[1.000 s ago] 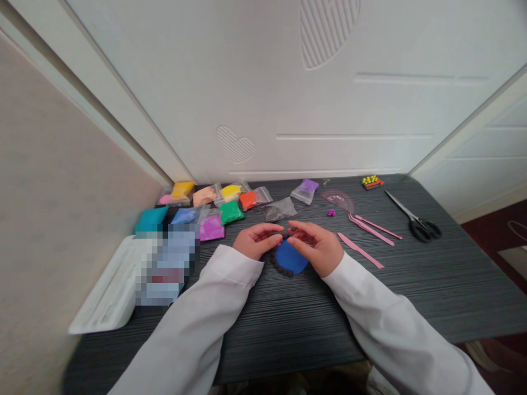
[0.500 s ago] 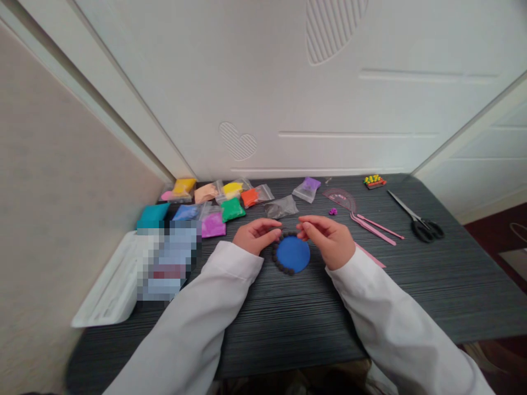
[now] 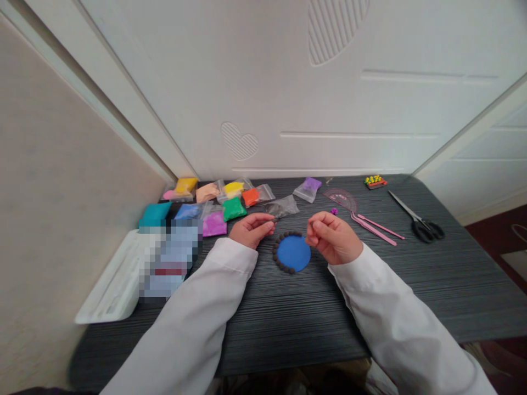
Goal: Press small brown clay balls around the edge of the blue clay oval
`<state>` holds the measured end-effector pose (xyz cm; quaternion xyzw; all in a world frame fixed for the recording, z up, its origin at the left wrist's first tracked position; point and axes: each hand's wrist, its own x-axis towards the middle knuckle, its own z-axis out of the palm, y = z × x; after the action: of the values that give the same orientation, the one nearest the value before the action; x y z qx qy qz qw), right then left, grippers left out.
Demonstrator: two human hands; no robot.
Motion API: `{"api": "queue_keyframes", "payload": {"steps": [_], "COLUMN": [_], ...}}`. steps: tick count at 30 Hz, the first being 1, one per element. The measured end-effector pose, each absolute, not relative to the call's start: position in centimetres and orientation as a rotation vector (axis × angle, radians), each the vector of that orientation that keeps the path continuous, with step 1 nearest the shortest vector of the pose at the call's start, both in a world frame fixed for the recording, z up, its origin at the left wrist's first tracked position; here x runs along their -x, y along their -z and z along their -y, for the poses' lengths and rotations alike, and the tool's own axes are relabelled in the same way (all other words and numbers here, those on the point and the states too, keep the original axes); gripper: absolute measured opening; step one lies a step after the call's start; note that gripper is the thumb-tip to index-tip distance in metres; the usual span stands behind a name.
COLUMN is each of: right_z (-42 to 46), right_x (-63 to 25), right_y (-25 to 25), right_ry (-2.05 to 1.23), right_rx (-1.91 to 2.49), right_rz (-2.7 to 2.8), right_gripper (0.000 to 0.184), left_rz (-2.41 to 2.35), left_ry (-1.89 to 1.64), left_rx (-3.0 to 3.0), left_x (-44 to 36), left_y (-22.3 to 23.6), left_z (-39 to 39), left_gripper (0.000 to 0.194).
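Observation:
A flat blue clay disc [image 3: 293, 253] lies on the table, with small dark clay balls [image 3: 279, 262] set along its left and upper rim. Left of and just above it, my left hand [image 3: 252, 229] pinches a tiny dark bit of clay between thumb and forefinger. My right hand [image 3: 332, 237] is at the disc's right side with its fingers closed in a pinch. Whatever sits between those fingertips is too small to name. Behind my hands lies a clear bag [image 3: 282, 207] with something dark in it.
Bags of coloured clay, including a green one [image 3: 234, 209] and a magenta one [image 3: 214, 224], lie at back left beside a white tray [image 3: 111, 280]. To the right are a protractor [image 3: 341, 198], pink tools [image 3: 374, 229], scissors [image 3: 424, 226] and a small yellow-topped piece [image 3: 375, 181].
My hands have moved apart, the left one slightly left and the right one slightly right. More of the disc's upper rim of dark balls shows now.

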<state>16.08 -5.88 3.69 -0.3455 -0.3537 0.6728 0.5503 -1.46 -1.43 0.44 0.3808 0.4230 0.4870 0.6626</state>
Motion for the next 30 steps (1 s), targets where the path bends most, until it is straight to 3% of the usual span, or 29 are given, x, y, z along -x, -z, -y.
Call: {"api": "queue_keyframes", "payload": {"steps": [9,30], "right_z": [6.4,7.1], "right_x": [-15.0,-14.6], "right_y": [-1.7,-3.1], "right_ry": [-0.964,-0.609], "right_rx": [1.206,1.358], "right_rz": [1.43,1.795], "right_gripper": [0.028,0.011], "left_rz": [-0.889,-0.903], "left_ry": [-0.973,-0.931], "left_rx": [-1.016,-1.179], "left_x": [1.1,0.4], "left_y": [-1.1,-1.6], "left_z": [2.8,3.7], "left_gripper": [0.026,0.02]}}
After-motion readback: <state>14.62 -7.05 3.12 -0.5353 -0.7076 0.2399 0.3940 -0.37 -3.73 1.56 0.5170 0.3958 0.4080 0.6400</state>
